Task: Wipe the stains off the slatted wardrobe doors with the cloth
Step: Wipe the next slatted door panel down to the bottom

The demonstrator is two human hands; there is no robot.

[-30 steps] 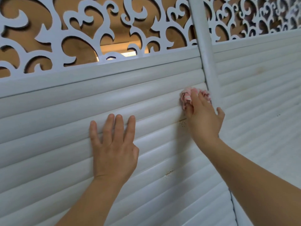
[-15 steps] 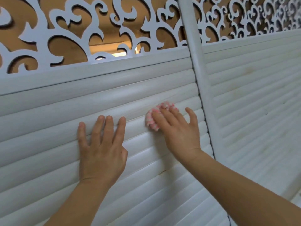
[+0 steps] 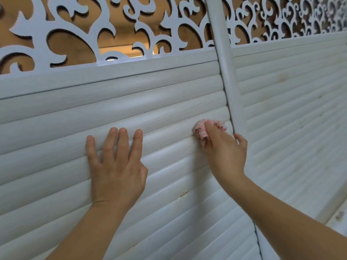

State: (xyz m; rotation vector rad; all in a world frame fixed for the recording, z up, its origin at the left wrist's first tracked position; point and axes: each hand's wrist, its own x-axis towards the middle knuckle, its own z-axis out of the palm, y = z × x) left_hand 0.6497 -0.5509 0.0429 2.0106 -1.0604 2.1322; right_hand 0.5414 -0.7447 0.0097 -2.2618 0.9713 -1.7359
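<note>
Grip: right hand [image 3: 224, 152] has its fingers curled over a small bunched pink-and-white cloth [image 3: 201, 131], pressing it against a slat; only the wad's upper and left edges show past the fingers
Other hand: left hand [image 3: 117, 166] lies flat and spread on the slats at about 9 o'clock from the cloth, fingers straight, holding nothing, seemingly bracing the door
Cloth position: on the left slatted door [image 3: 56, 128], at its right edge, just beside the vertical post [image 3: 229, 91] that divides the two doors; the thumb reaches toward that post
Stains: brownish speckled stain [image 3: 182, 196] sits on lower slats at about 7 o'clock from the cloth, not yet wiped; a fainter streak lies just below the cloth; small dark specks [image 3: 302, 126] and pale smudges mark the right slatted door [image 3: 300, 109] at 3 o'clock
Above: white cut-out scrollwork panel [image 3: 150, 30] runs across the top at 12 o'clock, brown backing behind it
How the cloth should handle: judged soft, light and limp; it folds into the fist and will mould into grooves between slats; best held bunched under the fingertips so pressure lands on the stain
How the doors should handle: slats look rigid, smooth and rounded, likely thin, so firm rubbing along each slat's length suits better than hard pushing
Writing: no brand, label or readable text is visible anywhere
</note>
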